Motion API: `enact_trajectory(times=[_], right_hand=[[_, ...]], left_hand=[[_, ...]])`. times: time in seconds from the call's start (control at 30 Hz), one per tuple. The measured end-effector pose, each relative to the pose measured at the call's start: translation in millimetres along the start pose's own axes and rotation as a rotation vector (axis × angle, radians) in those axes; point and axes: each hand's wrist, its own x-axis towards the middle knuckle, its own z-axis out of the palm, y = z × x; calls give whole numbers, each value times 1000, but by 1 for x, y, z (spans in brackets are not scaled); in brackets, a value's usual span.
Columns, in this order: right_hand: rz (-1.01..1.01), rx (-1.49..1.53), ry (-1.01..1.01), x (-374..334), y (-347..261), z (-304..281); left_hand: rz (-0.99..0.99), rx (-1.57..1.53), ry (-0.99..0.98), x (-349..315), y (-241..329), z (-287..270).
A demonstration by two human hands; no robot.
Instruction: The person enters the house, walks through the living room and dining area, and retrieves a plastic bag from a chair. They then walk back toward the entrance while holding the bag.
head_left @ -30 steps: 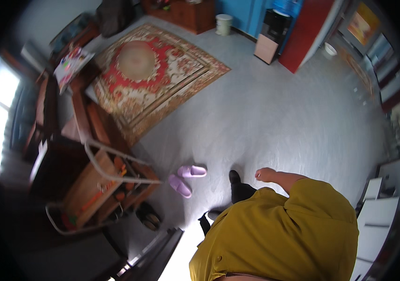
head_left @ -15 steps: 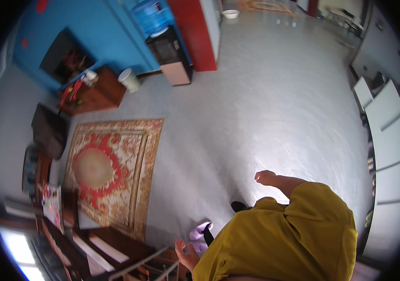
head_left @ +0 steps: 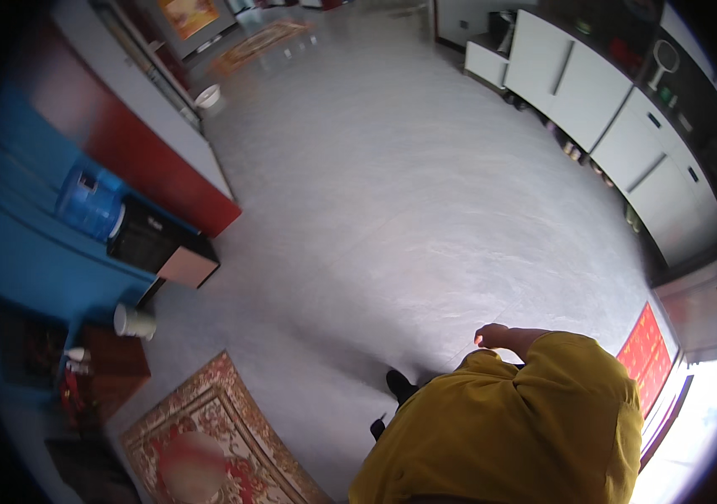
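Note:
My right hand (head_left: 490, 336) hangs in front of my mustard-yellow top (head_left: 501, 428), over the grey floor (head_left: 392, 210). Its fingers are loosely curled in, and I see nothing held in them. It touches nothing; the floor is what lies closest behind it. My left hand is out of the picture. Two dark shoe parts (head_left: 400, 386) show below my top.
A patterned rug (head_left: 232, 420) with a round stool-like top lies lower left. Along the left wall are a white bin (head_left: 134, 322), a water dispenser (head_left: 161, 244) and a wooden cabinet (head_left: 119, 374). White cabinets (head_left: 581, 84) with shoes underneath line the right, near a red mat (head_left: 646, 357).
My view has swung to the right, so the rug and dispenser sit further left. My left hand, the purple slippers and the wooden furniture have left the picture. My right hand's fingers look more curled.

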Motion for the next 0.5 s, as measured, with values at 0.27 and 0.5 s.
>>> enact_trajectory(times=[0.27,0.5], right_hand=[[-2,682,340,-42,31,41],[316,571,175,-36,76,82]], left_hand=[[555,-34,-31,152,194,-26],[1017,-182,-336,154,483,39]])
